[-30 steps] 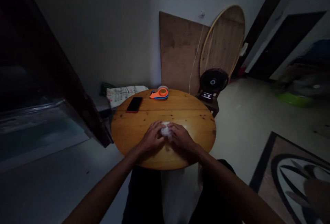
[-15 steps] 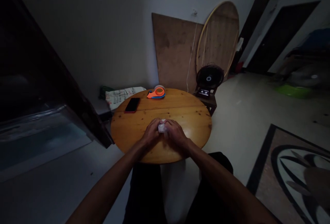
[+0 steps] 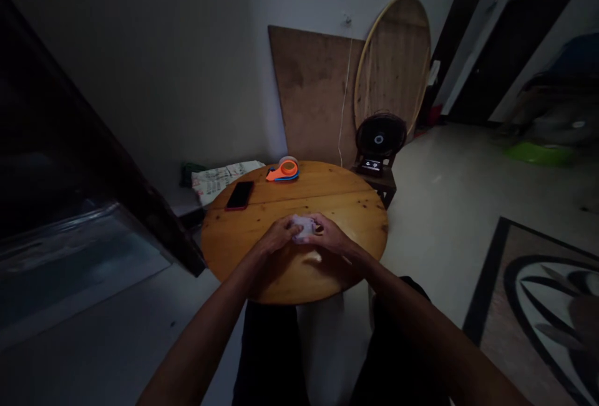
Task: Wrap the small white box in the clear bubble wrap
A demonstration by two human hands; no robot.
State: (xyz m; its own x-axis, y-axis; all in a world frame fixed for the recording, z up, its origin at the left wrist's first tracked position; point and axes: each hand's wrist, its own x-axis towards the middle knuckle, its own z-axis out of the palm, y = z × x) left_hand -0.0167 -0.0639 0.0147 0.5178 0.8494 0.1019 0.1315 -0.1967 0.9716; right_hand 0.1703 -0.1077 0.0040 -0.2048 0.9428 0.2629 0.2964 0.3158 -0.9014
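Both of my hands meet over the middle of a round wooden table [image 3: 234,250]. My left hand [image 3: 277,237] and my right hand [image 3: 330,237] are closed around a small crumpled white thing [image 3: 304,227], which looks like clear plastic or paper. The bundle is held just above the tabletop between my fingertips. Most of it is hidden by my fingers.
A dark phone [image 3: 239,195] with a red edge lies at the table's far left. An orange tape dispenser [image 3: 283,170] sits at the far edge. Behind stand a small fan [image 3: 379,138], a wooden board [image 3: 313,94] and a round tabletop [image 3: 393,63] against the wall. A patterned rug [image 3: 547,294] lies right.
My hands have lifted slightly off the table with the white bundle and my right hand has turned. The view has shifted a little.
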